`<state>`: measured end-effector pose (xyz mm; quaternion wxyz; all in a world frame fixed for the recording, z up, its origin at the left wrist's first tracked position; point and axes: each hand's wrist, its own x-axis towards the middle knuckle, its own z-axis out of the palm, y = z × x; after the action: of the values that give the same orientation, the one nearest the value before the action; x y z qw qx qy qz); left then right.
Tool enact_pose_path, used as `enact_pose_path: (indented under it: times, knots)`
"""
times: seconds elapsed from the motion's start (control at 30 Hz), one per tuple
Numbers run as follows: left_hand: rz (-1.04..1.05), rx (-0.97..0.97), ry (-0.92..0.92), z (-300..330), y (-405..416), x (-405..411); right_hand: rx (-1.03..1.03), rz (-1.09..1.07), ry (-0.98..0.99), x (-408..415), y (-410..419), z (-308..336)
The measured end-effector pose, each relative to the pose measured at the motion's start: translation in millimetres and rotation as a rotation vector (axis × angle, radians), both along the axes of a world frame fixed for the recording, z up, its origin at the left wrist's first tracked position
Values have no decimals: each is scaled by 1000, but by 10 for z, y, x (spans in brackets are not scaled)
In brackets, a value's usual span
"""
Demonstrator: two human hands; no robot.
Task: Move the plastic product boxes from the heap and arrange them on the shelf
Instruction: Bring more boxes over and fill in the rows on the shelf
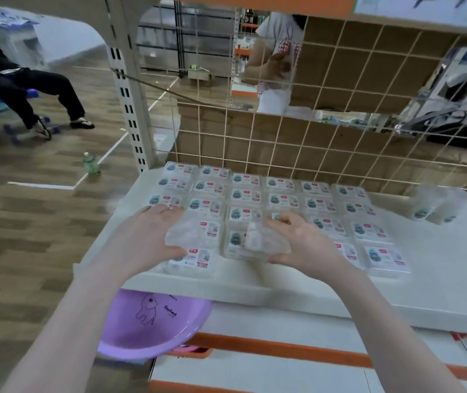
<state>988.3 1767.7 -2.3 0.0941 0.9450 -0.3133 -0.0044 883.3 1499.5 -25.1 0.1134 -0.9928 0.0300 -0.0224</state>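
- The white shelf board (439,282) is bare along its right side and front lip.
- Rows of clear plastic product boxes with printed labels (280,194) fill its left and middle.
- A cream wire grid panel (326,154) closes off the back.
- A loose clear box (430,205) sits at the far right, near the grid.

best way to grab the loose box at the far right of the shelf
Take the loose box across its two short side walls, coming from the front and above. It stands apart from the grid of boxes, with bare shelf in front and to its right. It is blurred, so its exact pose is hard to read.
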Motion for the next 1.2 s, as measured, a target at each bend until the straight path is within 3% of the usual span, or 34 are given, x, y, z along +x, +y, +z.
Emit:
enact_pose_path:
  times: [0.27,0.47,0.57,0.83,1.2]
  knots:
    - [-26,-8,11,38,-34,19,232,-73,-137,-2,-139,112]
    - [-42,-29,-8,103,-109,73,506,-200,-73,148,-345,179]
    - [-58,-19,-16,115,-153,90,458,-219,-68,192,-385,172]
    - [-58,-5,-16,122,-168,143,101,-169,89,255,-380,124]
    - [-43,0,-28,116,-181,195,108,-206,113,324,-397,86]
